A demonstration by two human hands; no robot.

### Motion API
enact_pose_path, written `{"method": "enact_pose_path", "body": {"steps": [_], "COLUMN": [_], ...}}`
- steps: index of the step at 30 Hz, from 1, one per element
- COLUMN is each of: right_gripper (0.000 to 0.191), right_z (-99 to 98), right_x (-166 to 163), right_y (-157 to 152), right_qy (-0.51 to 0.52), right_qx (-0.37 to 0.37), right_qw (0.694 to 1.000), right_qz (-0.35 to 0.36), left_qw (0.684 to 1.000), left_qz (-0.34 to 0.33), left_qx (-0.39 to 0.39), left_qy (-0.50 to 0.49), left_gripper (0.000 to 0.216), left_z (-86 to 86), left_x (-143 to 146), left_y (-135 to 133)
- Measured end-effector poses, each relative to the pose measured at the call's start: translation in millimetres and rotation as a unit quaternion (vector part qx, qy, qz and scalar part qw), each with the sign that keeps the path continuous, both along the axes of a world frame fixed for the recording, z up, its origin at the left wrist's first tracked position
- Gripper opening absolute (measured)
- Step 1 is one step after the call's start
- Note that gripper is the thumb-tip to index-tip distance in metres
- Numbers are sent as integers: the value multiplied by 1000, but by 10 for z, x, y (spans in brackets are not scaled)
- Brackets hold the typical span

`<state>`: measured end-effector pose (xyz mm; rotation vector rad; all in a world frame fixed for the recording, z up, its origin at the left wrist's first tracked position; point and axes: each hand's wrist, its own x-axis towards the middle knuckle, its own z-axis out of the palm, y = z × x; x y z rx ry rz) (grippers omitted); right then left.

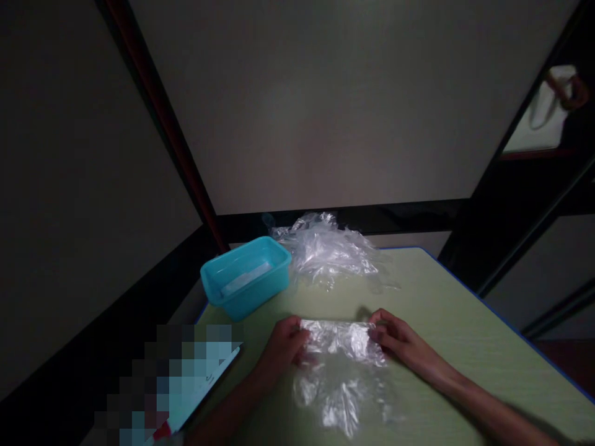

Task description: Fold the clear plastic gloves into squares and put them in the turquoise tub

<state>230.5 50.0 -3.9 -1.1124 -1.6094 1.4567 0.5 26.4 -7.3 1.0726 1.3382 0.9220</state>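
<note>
A clear plastic bag (341,365) lies crinkled on the pale green table (441,322) in front of me. Its far edge is rolled or folded over into a band. My left hand (283,347) pinches the left end of that band with curled fingers. My right hand (395,341) pinches the right end, fingers closed on the plastic. Both hands rest low on the table top.
A turquoise plastic tub (246,279) with something pale inside stands at the back left. A heap of clear plastic bags (330,248) lies behind, near the far edge. A blue and white card (204,384) sits at the left. The table's blue rim runs along the right side.
</note>
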Motion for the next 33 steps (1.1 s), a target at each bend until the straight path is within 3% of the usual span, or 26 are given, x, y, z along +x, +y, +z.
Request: {"method": "enact_pose_path", "body": {"steps": [3,7,16,21,25,26,30,33], "right_gripper": [40,33,25,22,20,18,15,23], "right_z": [-58,-71,-67,56,202,233,274,211], "right_x": [-14,-19,39,104,254,298,393,357], "right_y": [55,73,86,0,-50,-41,80,186], "right_qy": [-4,-14,-48,-62,-131,-159,-227,-187], "right_qx": [30,70,71,18,-66,-47,213,272], "right_qw": [1000,997,996,996,966,958,942,924], "right_qz": [-7,-26,7,66,214,233,126,190], "left_qw": [1000,999,998,996,983,978,961,960], "left_qz": [11,5,-28,21,102,125,187,197], "left_qx": [4,7,22,67,137,153,191,192], "left_qy": [24,38,54,56,62,65,69,64], "left_gripper": [25,22,68,70,62,59,45,39], "left_z": [-93,-92,-16,-67,-62,-53,-32,-49], "left_x": [13,21,-12,36,22,1,-100,-132], "left_y": [79,73,-51,-21,55,73,109,101]}}
